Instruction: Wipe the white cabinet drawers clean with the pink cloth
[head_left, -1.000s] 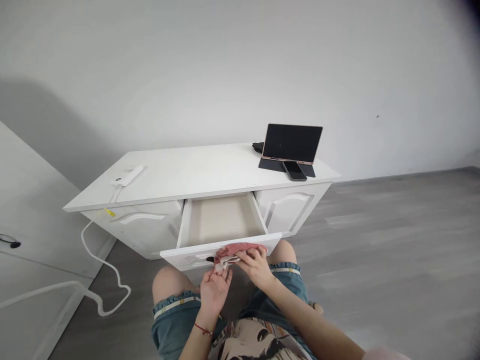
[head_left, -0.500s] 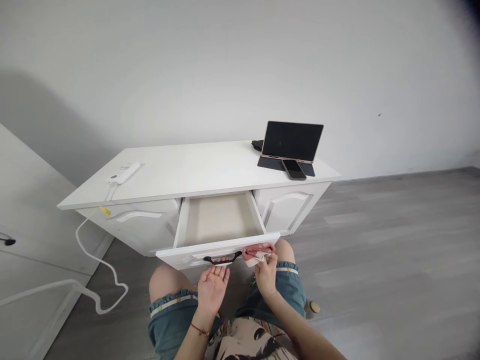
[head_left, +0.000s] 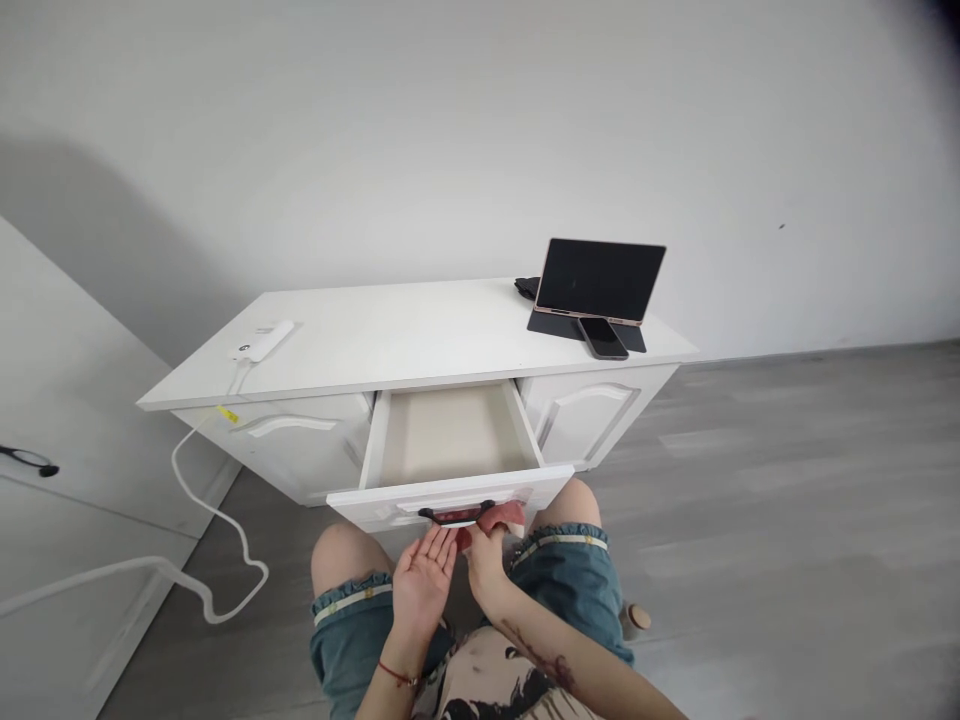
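Observation:
A white drawer (head_left: 450, 489) stands pulled out of the cabinet, its inside bare. On its front is a black handle (head_left: 459, 518). My left hand (head_left: 426, 580) lies palm up under the handle, fingers stretched out with their tips close to the drawer front. A red and white cloth (head_left: 504, 516) is in my right hand (head_left: 486, 562), pressed against the drawer front at the handle's right end. Part of the cloth shows behind and below the handle. The fingers of my right hand are partly hidden by the cloth and the handle.
On the white cabinet top (head_left: 390, 335) a tablet (head_left: 600, 280) leans on its dark stand, with a phone (head_left: 602, 338) before it. A white power strip (head_left: 262, 343) lies at the left, its cable (head_left: 217, 512) hanging down. A white cupboard (head_left: 75, 400) stands at the far left.
My right hand has moved left with the cloth, from the drawer front's right part to the handle. My left hand's fingertips have come out from behind the handle. The view has shifted slightly.

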